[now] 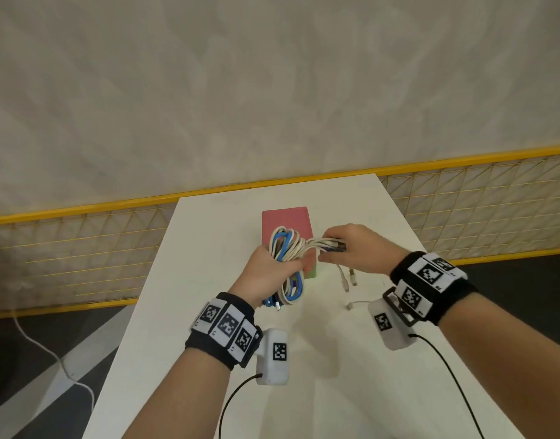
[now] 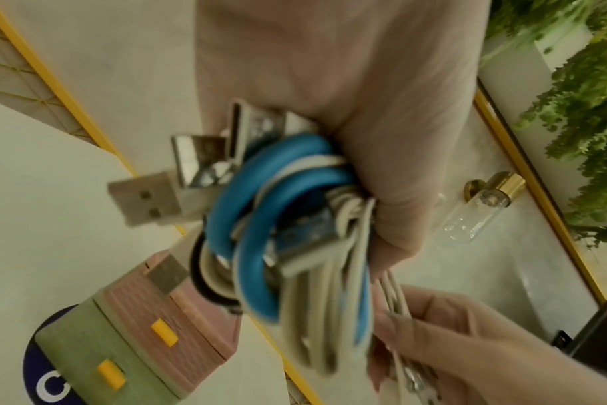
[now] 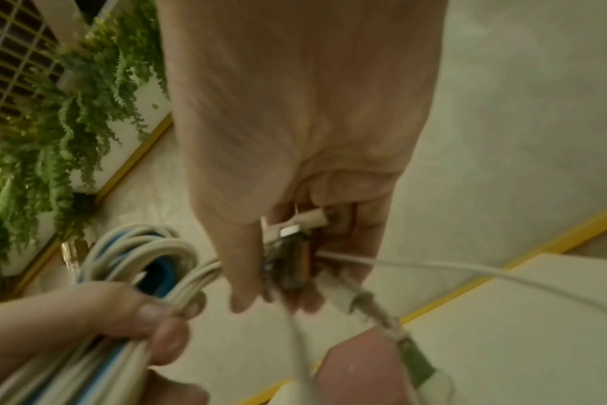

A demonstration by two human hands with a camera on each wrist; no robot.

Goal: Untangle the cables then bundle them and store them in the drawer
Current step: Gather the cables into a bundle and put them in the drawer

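My left hand (image 1: 267,275) grips a coil of blue and white cables (image 1: 286,248) above the white table (image 1: 209,312). USB plugs (image 2: 146,198) stick out of the coil (image 2: 295,246) in the left wrist view. My right hand (image 1: 354,245) pinches the loose white ends and plugs (image 3: 291,246) drawn out sideways from the coil (image 3: 139,252). Several white ends (image 1: 347,280) hang from it down toward the table. Behind the coil stands a small drawer box (image 1: 286,221), pink on top and green below, with yellow handles (image 2: 163,333); both its drawers look shut.
The table is narrow, and a yellow wire fence (image 1: 82,248) runs behind it. A white cord (image 1: 50,353) lies on the dark floor at left. A dark blue round mat (image 2: 35,356) lies under the drawer box. Green plants (image 2: 579,109) hang at the side.
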